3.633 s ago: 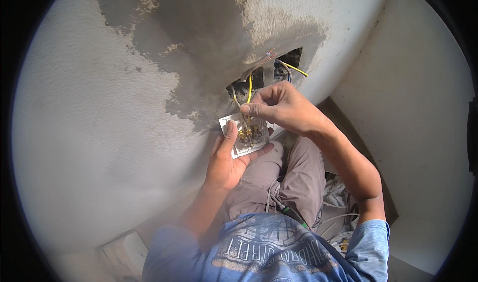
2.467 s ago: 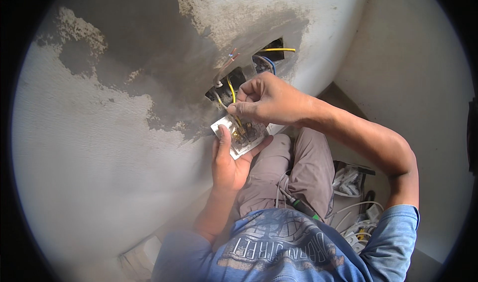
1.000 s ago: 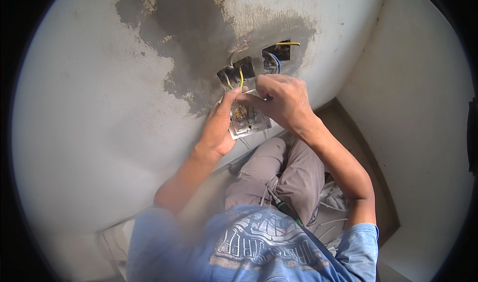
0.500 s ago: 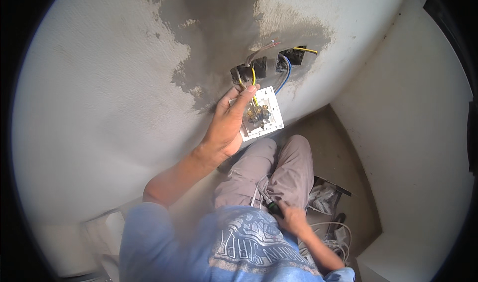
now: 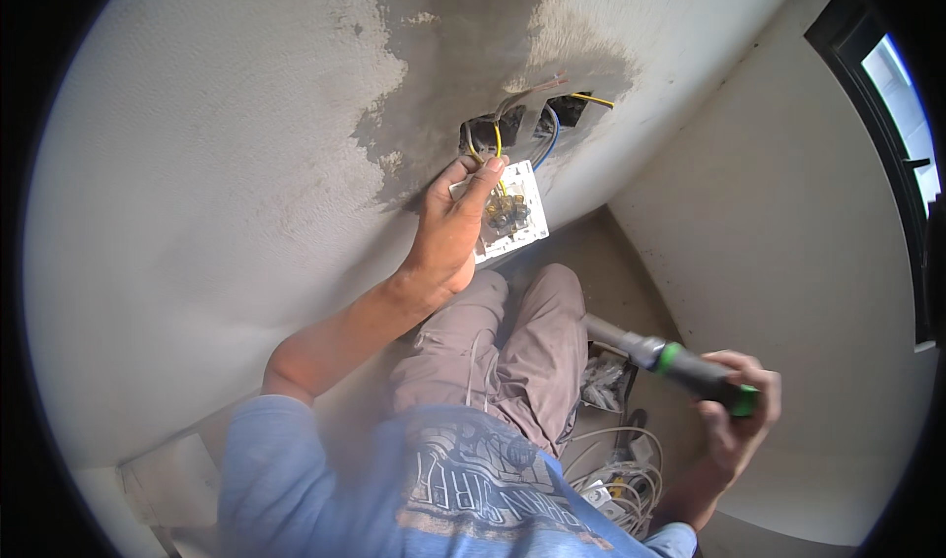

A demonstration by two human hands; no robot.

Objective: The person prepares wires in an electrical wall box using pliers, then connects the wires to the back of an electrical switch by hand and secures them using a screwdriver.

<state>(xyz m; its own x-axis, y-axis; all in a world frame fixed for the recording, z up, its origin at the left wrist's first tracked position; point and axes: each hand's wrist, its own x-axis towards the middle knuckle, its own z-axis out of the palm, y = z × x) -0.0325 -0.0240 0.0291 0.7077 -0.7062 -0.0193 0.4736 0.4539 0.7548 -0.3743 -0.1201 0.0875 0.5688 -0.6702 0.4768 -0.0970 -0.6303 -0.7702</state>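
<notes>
My left hand (image 5: pixel 455 225) grips a white wall socket plate (image 5: pixel 537 218) by its upper left edge, thumb on top, with the back and its terminals (image 5: pixel 506 213) facing me. A yellow wire (image 5: pixel 499 140) and a greyish one run from the left wall box (image 5: pixel 507 128) down to the plate. Out to the right, my right hand (image 5: pixel 739 410) is closed round the black and green handle of a screwdriver (image 5: pixel 680 364). Its shaft points left toward my knees and is smeared by motion.
A second wall box (image 5: pixel 575 112) holds blue, grey and yellow wires; bare-ended wires (image 5: pixel 537 87) stick out beside it. On the floor at my right lie a coiled white cable (image 5: pixel 641 479) and a plastic bag of parts (image 5: pixel 603 381). A dark-framed window (image 5: pixel 892 115) is at far right.
My right hand has risen from my lap and swung out to the right with the screwdriver. The left hand still holds the socket plate near the wall box. The view has shifted slightly.
</notes>
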